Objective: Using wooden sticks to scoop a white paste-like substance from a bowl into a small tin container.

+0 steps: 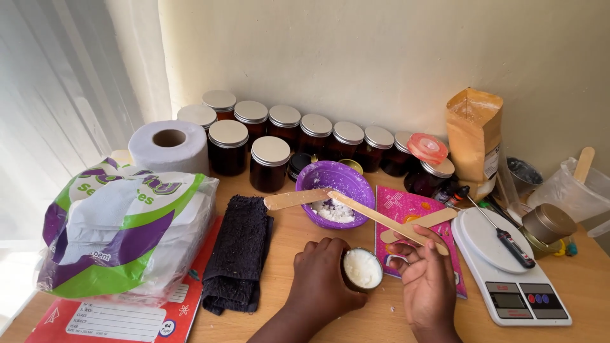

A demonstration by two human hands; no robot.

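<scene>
My left hand (321,279) grips a small dark jar (362,269) filled with white cream, tilted so its open mouth faces me. My right hand (427,279) holds one end of a long flat wooden stick (375,216), whose far end rests in a purple bowl (346,178) holding white powder. A second wooden stick (291,199) lies across the bowl's rim. A third stick (427,222) lies on a pink notebook (406,206) under my right hand.
Several lidded dark jars (270,164) line the wall. A toilet roll (169,146), a bag of tissue packs (124,228) and a black cloth (240,251) sit left. A white kitchen scale (508,273) with a probe thermometer (505,236), a brown paper bag (473,136) and plastic cup (572,190) stand right.
</scene>
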